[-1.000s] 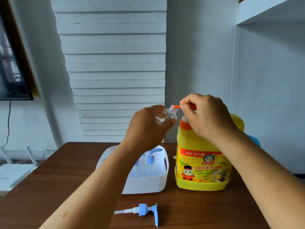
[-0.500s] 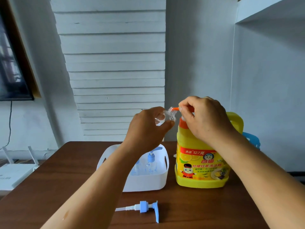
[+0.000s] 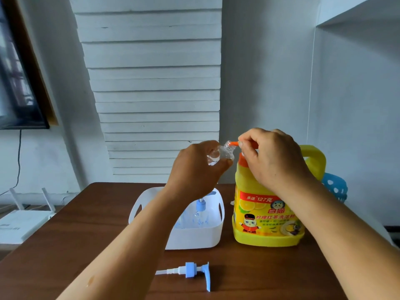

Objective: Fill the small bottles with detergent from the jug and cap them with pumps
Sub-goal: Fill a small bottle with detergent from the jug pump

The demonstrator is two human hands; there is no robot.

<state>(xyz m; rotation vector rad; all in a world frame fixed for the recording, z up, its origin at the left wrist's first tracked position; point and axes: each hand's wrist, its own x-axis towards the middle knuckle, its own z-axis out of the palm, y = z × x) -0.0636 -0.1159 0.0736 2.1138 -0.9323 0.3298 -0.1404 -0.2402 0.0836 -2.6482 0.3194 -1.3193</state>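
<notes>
Head view is showing your left hand (image 3: pixel 195 169) gripping a small clear bottle (image 3: pixel 223 153), tilted so its open neck is meeting the orange spout (image 3: pixel 234 143) of the yellow jug (image 3: pixel 268 215); your right hand (image 3: pixel 272 158) is curling over the jug's pump head, pinching that spout. The jug is standing on the brown table (image 3: pixel 65 245), its label reading "127" on a red band, with Chinese characters too small for you to read surely; just left of it a white basket (image 3: pixel 194 234) is holding a bottle with a blue pump (image 3: pixel 200 205); a loose blue pump (image 3: pixel 192 272) is lying near the table's front edge.
</notes>
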